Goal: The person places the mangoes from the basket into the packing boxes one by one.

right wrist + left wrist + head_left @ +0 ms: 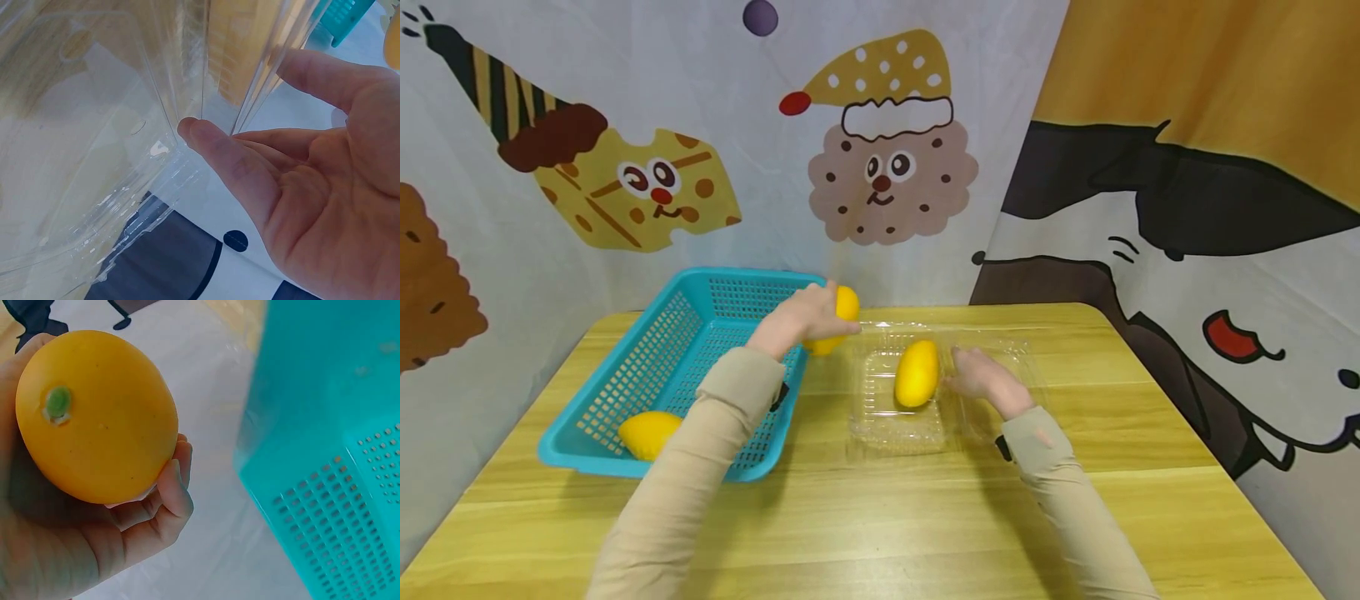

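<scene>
My left hand [801, 315] grips a yellow mango [97, 419] beside the far right corner of the blue basket [598, 400]. The mango's green stem end faces the left wrist camera, and the fingers curl round its underside. A second mango [917, 373] lies in the left half of a clear plastic clamshell box [898, 439]. My right hand [987, 382] is at the middle of that box, where its two halves meet. In the right wrist view, the thumb and fingers [231, 169] hold the clear wall's edge between them. A third mango [649, 433] lies in the basket's near left corner.
The wooden table [880, 525] carries the basket on the left and the box near the middle. Behind it hangs a cloth [700, 50] printed with cartoon figures. The box's clear lid half [1018, 354] lies spread to the right.
</scene>
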### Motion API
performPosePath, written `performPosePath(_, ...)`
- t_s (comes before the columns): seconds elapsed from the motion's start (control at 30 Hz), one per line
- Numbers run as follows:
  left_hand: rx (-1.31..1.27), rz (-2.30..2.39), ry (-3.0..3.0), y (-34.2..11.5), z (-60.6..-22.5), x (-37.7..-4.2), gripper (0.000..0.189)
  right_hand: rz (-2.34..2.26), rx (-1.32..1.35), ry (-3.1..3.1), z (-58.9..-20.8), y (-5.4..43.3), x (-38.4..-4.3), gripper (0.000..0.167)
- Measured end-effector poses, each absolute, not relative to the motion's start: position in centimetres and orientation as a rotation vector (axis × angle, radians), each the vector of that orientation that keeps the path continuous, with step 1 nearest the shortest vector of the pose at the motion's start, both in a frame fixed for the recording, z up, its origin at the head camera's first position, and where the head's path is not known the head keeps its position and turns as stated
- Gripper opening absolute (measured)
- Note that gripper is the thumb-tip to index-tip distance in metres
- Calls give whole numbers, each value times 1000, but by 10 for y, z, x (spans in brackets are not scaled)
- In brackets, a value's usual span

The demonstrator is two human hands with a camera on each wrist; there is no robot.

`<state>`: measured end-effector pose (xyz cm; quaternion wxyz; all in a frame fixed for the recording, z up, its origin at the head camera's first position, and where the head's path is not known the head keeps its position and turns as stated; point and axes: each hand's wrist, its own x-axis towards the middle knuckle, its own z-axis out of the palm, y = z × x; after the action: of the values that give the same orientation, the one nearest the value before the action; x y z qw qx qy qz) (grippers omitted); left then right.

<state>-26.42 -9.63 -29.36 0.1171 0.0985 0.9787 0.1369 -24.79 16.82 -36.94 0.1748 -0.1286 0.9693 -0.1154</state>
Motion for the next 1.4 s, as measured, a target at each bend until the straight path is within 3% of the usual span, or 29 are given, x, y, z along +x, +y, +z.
performPosePath(0.97,285,331,2757,-36,-334,-275,97,-296,-392,2768,-370,170,-247,66)
performPosePath(1.4,253,399,2735,-24,-353,-277,88,-314,-389,2774,-368,169,-246,66)
